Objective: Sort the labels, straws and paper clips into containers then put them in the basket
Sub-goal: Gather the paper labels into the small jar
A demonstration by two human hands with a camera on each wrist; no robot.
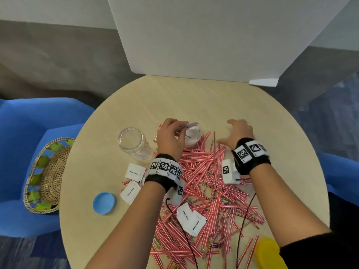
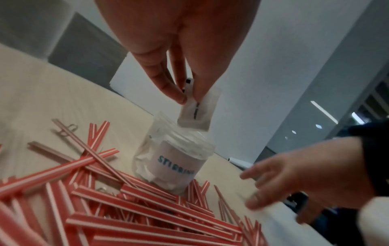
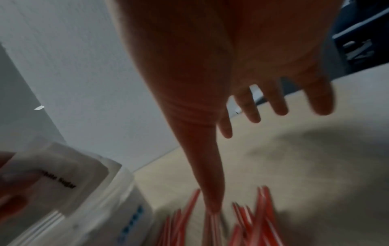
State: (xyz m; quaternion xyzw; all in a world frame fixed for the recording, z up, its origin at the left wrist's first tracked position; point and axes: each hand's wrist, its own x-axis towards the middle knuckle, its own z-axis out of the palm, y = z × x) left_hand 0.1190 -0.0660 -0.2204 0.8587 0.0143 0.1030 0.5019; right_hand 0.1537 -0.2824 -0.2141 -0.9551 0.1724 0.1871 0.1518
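Round counter, frame centre: left hand pinches a label above the labelled jar, next needing release inside; right hand hovers spread, empty.

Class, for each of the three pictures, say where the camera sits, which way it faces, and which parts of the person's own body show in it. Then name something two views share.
Head: worn on the head, facing forward and down at the table; both forearms, the left hand and the right hand show.
Left wrist: looks along the left palm at the fingers pinching a label above the jar; the right hand shows too.
Right wrist: looks along the open right hand towards the straws.
Shared: all three show the label over the jar.
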